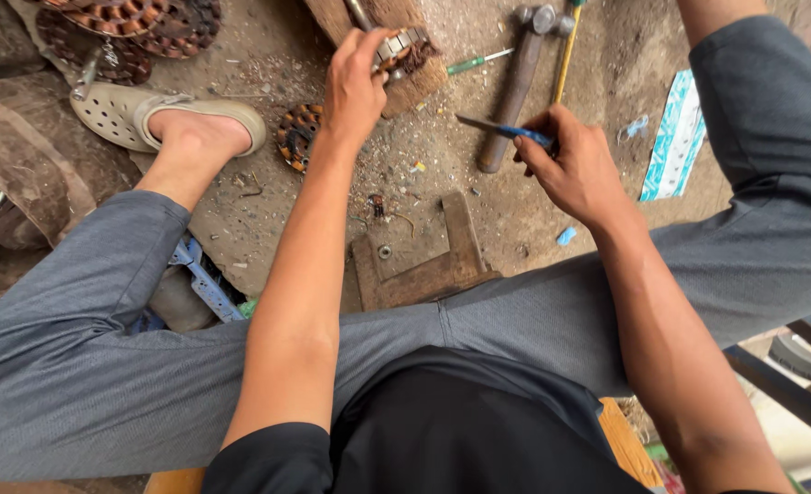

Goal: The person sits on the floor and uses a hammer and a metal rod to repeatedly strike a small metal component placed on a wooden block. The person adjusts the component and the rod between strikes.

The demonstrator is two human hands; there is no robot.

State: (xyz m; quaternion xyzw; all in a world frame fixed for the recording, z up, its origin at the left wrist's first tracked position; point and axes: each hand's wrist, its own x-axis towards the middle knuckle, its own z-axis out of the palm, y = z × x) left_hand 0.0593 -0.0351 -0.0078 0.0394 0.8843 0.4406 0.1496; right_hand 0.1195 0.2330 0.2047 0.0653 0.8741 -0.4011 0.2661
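The round metal motor stator with copper windings (400, 48) sits on a wooden block (407, 80) under my left hand (355, 87), fingers closed over it. My right hand (574, 165) pinches a blue-handled blade (506, 129) just beside; I judge prying the windings comes next, needing a steady hold.

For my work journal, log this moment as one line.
left hand: gripping metal motor part on wooden block | right hand: holding blue-handled blade | hammer: lying on ground
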